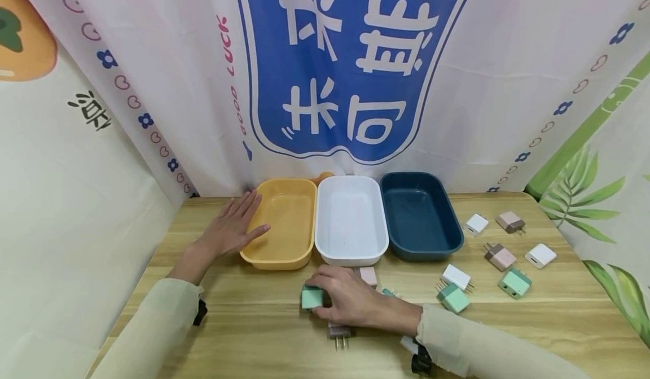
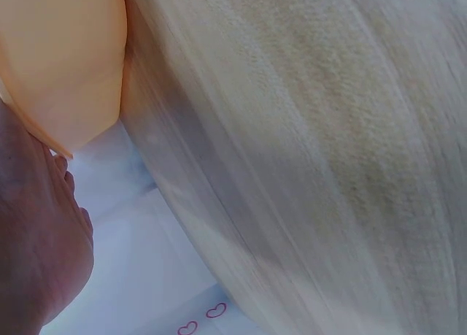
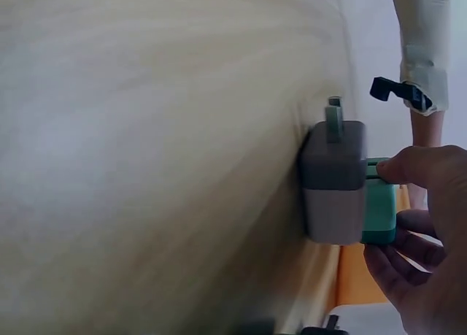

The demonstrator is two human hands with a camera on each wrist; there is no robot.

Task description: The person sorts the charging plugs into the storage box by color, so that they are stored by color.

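Note:
My right hand [image 1: 350,297] pinches a green plug-in charger [image 1: 312,299] between thumb and fingers, in front of the trays. In the right wrist view the same green charger [image 3: 379,211] is partly covered by a pink and brown charger [image 3: 334,211] standing nearer the camera. That brown-ended charger [image 1: 339,330] shows its prongs below my hand in the head view. A pink charger [image 1: 368,276] is partly hidden behind the hand. My left hand [image 1: 231,227], fingers extended, rests on the left rim of the yellow tray [image 1: 279,265].
A white tray [image 1: 351,259] and a dark blue tray [image 1: 426,254] stand right of the yellow one. Several chargers lie at the right, among them a green charger [image 1: 515,283], a white charger [image 1: 476,224] and a pink charger [image 1: 500,256]. A curtain [image 1: 203,142] hangs behind the table.

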